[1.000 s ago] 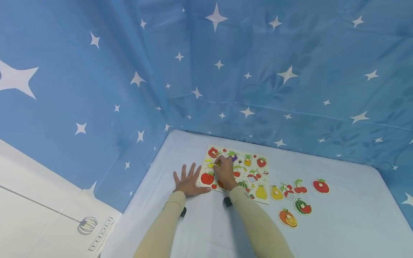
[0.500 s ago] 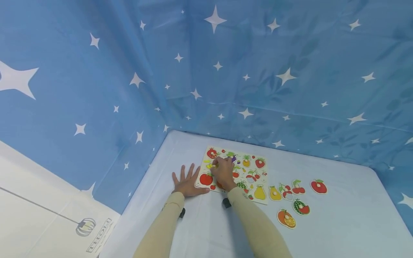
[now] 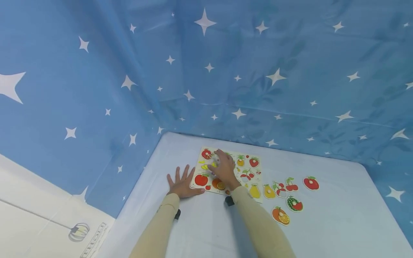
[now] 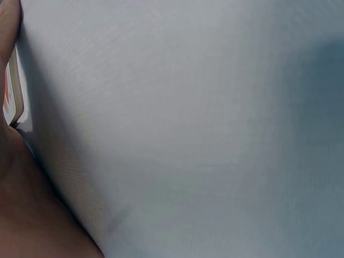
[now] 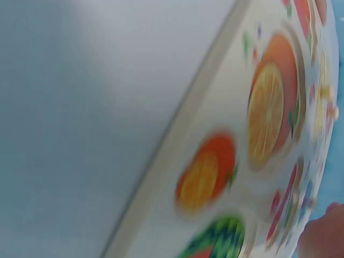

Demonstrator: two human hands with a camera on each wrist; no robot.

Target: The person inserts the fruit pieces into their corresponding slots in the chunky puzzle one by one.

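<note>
A fruit peg-puzzle board (image 3: 259,182) lies on the white table. My left hand (image 3: 181,186) rests flat on the table at its left edge, fingers spread, thumb along the near-left corner. In the left wrist view part of that hand (image 4: 32,209) shows beside the board's corner (image 4: 16,97). Over the board's middle is my right hand (image 3: 226,170), thumb and fingers apart with nothing between them. Near its thumb is a yellow banana picture (image 3: 204,167); below it, an orange (image 3: 218,184). The right wrist view shows a fingertip (image 5: 325,236) above the board. The hand hides several central pictures.
Loose knobbed pieces lie right of the board: a pear (image 3: 269,191), a red-and-white fruit (image 3: 279,189), cherries (image 3: 292,185), a watermelon (image 3: 295,204), an orange (image 3: 280,216) and a red round fruit (image 3: 311,183). A blue star-patterned curtain (image 3: 226,86) stands behind the table.
My right hand has let go of its pinch near the yellow fruit; its fingers have spread and moved up and right over the board. My left hand stays put. The head view has shifted slightly.
</note>
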